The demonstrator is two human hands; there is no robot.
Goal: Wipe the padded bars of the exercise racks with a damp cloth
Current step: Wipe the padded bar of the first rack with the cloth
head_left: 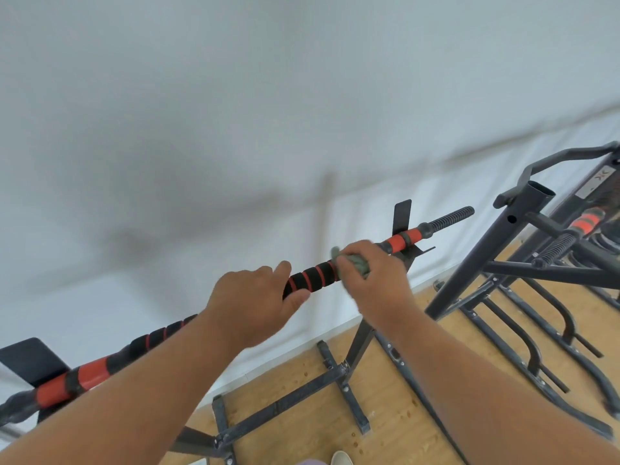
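We found the padded bar (310,278) lying across its rack (357,333), in front of the wall (235,129). On the bar, our left hand (250,305) sat left of our right hand (375,280), which held the cloth (357,263) against it. A second rack (496,250) stood on the floor (396,414), right of the bar.

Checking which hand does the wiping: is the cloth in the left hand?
No, the right hand grips the cloth against the bar, while the left hand holds the bar bare.
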